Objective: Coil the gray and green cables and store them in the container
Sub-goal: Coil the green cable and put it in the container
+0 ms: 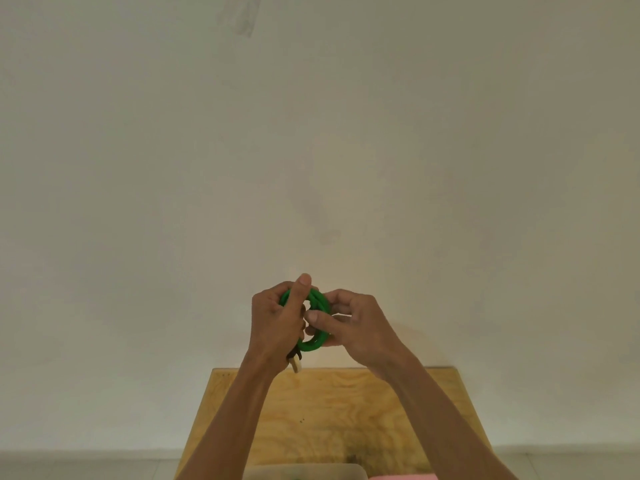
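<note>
While keeping the loops from springing apart, the left hand (pixel 277 318) and right hand (pixel 349 323) are both gripping the coiled green cable (pixel 313 344) above the wooden table (pixel 346 403).

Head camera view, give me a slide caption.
Both hands, left hand and right hand, hold a coiled green cable above a wooden table.

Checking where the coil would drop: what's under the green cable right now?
The green cable is held up by the left hand and right hand. Below: bare wooden table. The near edge is covered by the forearms.
</note>
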The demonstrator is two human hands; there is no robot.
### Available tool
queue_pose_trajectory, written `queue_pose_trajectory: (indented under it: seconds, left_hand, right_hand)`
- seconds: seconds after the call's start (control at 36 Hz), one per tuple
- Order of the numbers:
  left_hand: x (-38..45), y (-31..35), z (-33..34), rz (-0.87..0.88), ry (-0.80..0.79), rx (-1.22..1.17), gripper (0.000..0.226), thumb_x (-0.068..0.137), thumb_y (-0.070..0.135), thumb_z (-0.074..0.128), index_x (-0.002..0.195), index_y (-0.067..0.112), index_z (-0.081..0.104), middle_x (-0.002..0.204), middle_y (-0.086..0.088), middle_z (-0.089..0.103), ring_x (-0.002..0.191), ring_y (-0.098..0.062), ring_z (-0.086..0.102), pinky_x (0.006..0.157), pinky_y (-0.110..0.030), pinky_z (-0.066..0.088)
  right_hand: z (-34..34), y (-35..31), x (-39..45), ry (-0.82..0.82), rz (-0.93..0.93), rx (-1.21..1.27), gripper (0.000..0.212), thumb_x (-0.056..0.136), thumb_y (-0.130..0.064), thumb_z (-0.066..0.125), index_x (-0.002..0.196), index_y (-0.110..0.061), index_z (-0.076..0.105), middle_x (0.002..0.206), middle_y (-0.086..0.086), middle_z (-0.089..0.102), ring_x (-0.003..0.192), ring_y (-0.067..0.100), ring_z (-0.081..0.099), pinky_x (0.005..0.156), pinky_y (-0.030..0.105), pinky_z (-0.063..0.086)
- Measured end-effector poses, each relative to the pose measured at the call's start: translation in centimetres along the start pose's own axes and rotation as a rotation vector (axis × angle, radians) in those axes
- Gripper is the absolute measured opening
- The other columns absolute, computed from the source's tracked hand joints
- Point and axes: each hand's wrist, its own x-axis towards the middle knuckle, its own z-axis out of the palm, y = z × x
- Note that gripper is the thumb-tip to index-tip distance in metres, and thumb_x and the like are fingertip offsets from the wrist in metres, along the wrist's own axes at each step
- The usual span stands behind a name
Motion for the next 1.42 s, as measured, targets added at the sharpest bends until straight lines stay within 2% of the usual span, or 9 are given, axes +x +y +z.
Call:
queue_pose_trajectory:
  seconds: [0.17,0.31,0.58,0.69,0.83,1.11,1.22,1.33,1.42]
  left_hand:
    - [0.1,-0.4,-0.4,-0.013,0.018,0.035,0.037,0.092,0.037,0.065,0.069,0.010,0.072,0.052,-0.015,0.044,0.045,-0.022,0.039,0.041,-0.030,0.037]
    - [-0.2,-0.5,-0.5,0.007,-0.062,0.120,0.026,0.093,0.028,0.066,0.080,0.008,0.074,0.047,0.009,0.057,0.041,-0.006,0.049,0.043,-0.021,0.044]
    - [-0.1,-0.9,-1.3,0.045,-0.181,0.142,0.007,0.092,0.013,0.068,0.091,0.007,0.073,0.071,-0.001,0.069,0.055,-0.003,0.059,0.049,-0.017,0.046]
    - [-0.2,-1.6,-2.4,0.063,-0.192,0.153,0.004,0.091,0.009,0.068,0.090,0.008,0.072,0.072,-0.004,0.070,0.057,-0.004,0.060,0.052,-0.016,0.045]
    - [-0.2,-2.8,-4.6,0.017,-0.194,0.133,0.005,0.090,0.008,0.069,0.089,0.011,0.073,0.074,-0.006,0.071,0.058,-0.006,0.060,0.055,-0.019,0.048]
    - [-0.4,-3.4,-7.1,-0.002,-0.156,0.135,0.004,0.089,0.016,0.073,0.092,0.014,0.075,0.080,-0.003,0.073,0.070,-0.011,0.066,0.059,-0.021,0.050]
    - [-0.8,-3.9,-7.6,0.029,-0.102,0.194,0.011,0.093,0.028,0.067,0.092,0.019,0.074,0.078,0.006,0.073,0.074,-0.009,0.069,0.066,-0.032,0.058]
    - [-1.8,-4.9,-8.7,0.090,-0.074,0.244,0.015,0.099,0.021,0.057,0.094,0.016,0.071,0.074,0.007,0.069,0.061,-0.005,0.061,0.058,-0.018,0.048]
    - [-2.3,-6.0,-9.8,0.106,-0.081,0.245,0.013,0.099,0.015,0.059,0.095,0.014,0.072,0.079,0.005,0.072,0.071,-0.011,0.067,0.064,-0.020,0.050]
  right_hand:
    - [1.3,0.5,0.4,0.171,-0.066,-0.301,0.018,0.085,-0.029,0.075,0.098,-0.017,0.069,0.090,-0.001,0.071,0.070,0.017,0.074,0.066,0.039,0.063]
    - [2.2,1.1,0.7,0.300,-0.054,-0.430,0.016,0.086,-0.029,0.075,0.092,-0.018,0.064,0.090,-0.007,0.068,0.066,0.014,0.072,0.064,0.033,0.061]
    - [4.0,2.2,1.1,0.608,-0.147,-0.621,0.020,0.083,-0.022,0.073,0.086,-0.023,0.054,0.097,-0.011,0.052,0.069,0.014,0.058,0.058,0.033,0.051]
    - [4.1,2.4,0.9,0.443,-0.124,-0.542,0.020,0.083,-0.032,0.074,0.091,-0.032,0.055,0.093,-0.016,0.062,0.061,0.014,0.066,0.059,0.036,0.056]
    - [4.1,2.1,0.5,0.207,-0.047,-0.360,0.024,0.082,-0.031,0.078,0.100,-0.024,0.064,0.097,-0.010,0.067,0.057,0.010,0.070,0.054,0.020,0.054]
    - [9.0,4.8,0.8,0.427,-0.204,-0.534,0.010,0.088,-0.016,0.069,0.090,-0.019,0.061,0.082,-0.007,0.064,0.068,0.010,0.061,0.059,0.029,0.054]
    - [11.1,5.5,0.9,0.574,-0.264,-0.620,0.017,0.087,-0.008,0.066,0.079,-0.016,0.054,0.073,-0.008,0.051,0.060,0.005,0.050,0.053,0.017,0.038]
    - [12.5,6.5,0.3,0.600,-0.338,-0.594,0.006,0.087,-0.009,0.070,0.092,-0.012,0.068,0.083,-0.001,0.065,0.071,0.014,0.063,0.058,0.034,0.055]
    - [12.9,7.4,-0.5,0.559,-0.390,-0.604,0.013,0.088,-0.014,0.072,0.101,-0.015,0.072,0.088,-0.003,0.071,0.078,0.010,0.065,0.061,0.028,0.057]
